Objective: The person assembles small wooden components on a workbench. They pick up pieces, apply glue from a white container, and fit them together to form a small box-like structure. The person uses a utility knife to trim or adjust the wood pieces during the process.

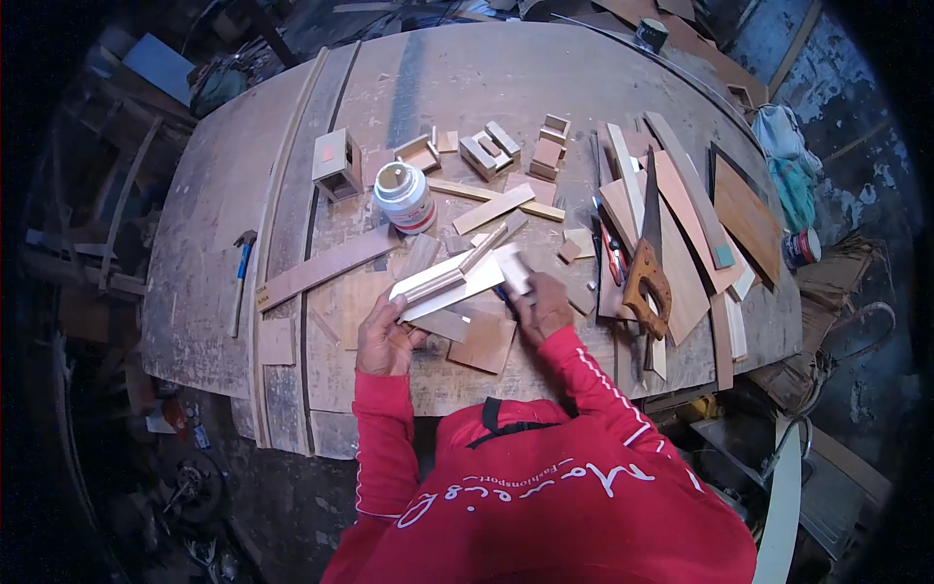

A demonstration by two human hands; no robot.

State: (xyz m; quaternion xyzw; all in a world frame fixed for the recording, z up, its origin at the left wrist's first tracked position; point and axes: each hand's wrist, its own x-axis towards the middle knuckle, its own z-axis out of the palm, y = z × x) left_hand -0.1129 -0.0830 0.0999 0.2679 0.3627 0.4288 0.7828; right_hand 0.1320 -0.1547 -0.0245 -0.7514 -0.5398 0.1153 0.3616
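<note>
My left hand (pixel 382 341) is closed on the near left end of a pale wooden piece (pixel 457 284), a flat board with narrow strips lying lengthwise on it. At its other end, my right hand (pixel 547 310) is closed on a small whitish wooden block (pixel 513 269), which motion blurs. Whether block and board touch, I cannot tell. Just beyond stands an open white glue tub (pixel 406 200). Under and beside my hands lie a square brown wood piece (pixel 484 343) and other offcuts.
Small wooden box shapes (pixel 338 164) stand behind the tub. A handsaw (pixel 648 282) with a wooden handle lies over boards (pixel 681 224) on the right. Left of me are a hammer (pixel 242 282), a long plank (pixel 331 265) and a raised batten (pixel 287 175) crossing the table.
</note>
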